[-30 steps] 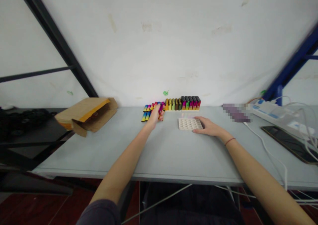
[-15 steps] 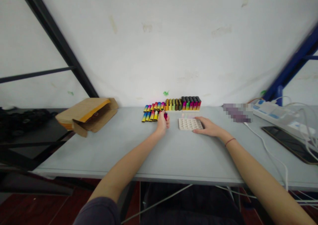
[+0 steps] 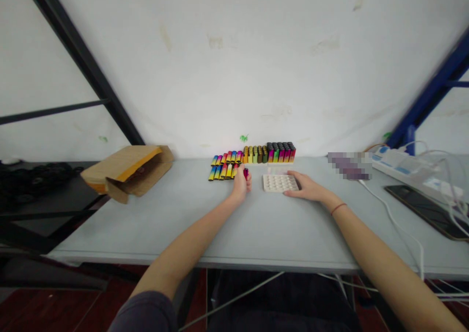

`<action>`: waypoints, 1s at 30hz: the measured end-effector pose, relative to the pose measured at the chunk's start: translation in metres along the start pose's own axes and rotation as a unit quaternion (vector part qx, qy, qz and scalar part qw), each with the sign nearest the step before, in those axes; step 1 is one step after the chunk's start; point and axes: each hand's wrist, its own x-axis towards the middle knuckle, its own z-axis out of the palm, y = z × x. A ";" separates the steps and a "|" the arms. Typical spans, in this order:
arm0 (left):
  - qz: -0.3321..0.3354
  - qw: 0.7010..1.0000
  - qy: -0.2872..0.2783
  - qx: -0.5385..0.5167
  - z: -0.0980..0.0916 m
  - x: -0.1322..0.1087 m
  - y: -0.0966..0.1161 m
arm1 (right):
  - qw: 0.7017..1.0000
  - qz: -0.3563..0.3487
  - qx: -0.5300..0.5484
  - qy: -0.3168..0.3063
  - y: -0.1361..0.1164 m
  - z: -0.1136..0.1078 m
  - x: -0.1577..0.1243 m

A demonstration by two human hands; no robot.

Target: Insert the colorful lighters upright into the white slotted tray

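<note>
My left hand [image 3: 240, 184] is closed around a small shiny magenta tube [image 3: 246, 173], most of which the fingers hide. Just behind and to its left, several similar tubes [image 3: 218, 172] in rainbow shades lie in two rows on the table. With thumb and fingers, my right hand [image 3: 307, 187] grips the right end of a white tray [image 3: 279, 183] that has rows of round hollows. This tray lies flat on the table and its hollows hold nothing. Behind it stand upright yellow-and-olive tubes [image 3: 255, 155] and black-topped magenta tubes [image 3: 281, 153].
An opened cardboard box [image 3: 126, 168] lies at the left of the grey table [image 3: 205, 224]. On the right are a pixelated purplish object [image 3: 350, 167], a white power strip [image 3: 406, 173] with cables and a dark phone [image 3: 427, 210]. A white wall rises behind.
The left hand has shifted very slightly toward the right and down, still with the magenta tube in it. My right hand keeps its grip on the tray.
</note>
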 end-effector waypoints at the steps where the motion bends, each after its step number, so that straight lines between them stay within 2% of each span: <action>1: -0.004 1.000 0.001 -0.001 0.000 0.000 0.000 | 1.000 0.005 -0.001 0.000 0.000 0.000 0.000; 5: -0.006 1.000 0.001 -0.010 -0.001 0.000 0.001 | 0.999 0.022 -0.023 0.000 0.001 -0.004 -0.002; 14: 0.015 1.000 -0.013 -0.024 -0.006 0.005 -0.001 | 0.997 0.045 -0.052 -0.047 0.008 -0.015 -0.005; 20: 0.025 0.997 -0.068 -0.007 -0.009 0.012 -0.007 | 0.996 0.035 -0.079 -0.039 0.003 -0.010 -0.005; 23: 0.081 0.993 -0.088 0.025 -0.006 0.014 -0.014 | 0.995 0.031 -0.091 -0.031 -0.002 -0.008 -0.004; 26: 0.180 0.973 -0.101 0.105 -0.004 0.017 -0.016 | 0.994 0.040 -0.099 -0.027 -0.006 -0.007 -0.004; 28: 0.265 0.939 -0.113 0.190 -0.001 0.022 -0.014 | 0.994 0.044 -0.101 -0.028 -0.008 -0.007 -0.003; 30: 0.347 0.887 -0.117 0.282 0.004 0.028 -0.011 | 0.993 0.043 -0.101 -0.030 -0.010 -0.007 -0.003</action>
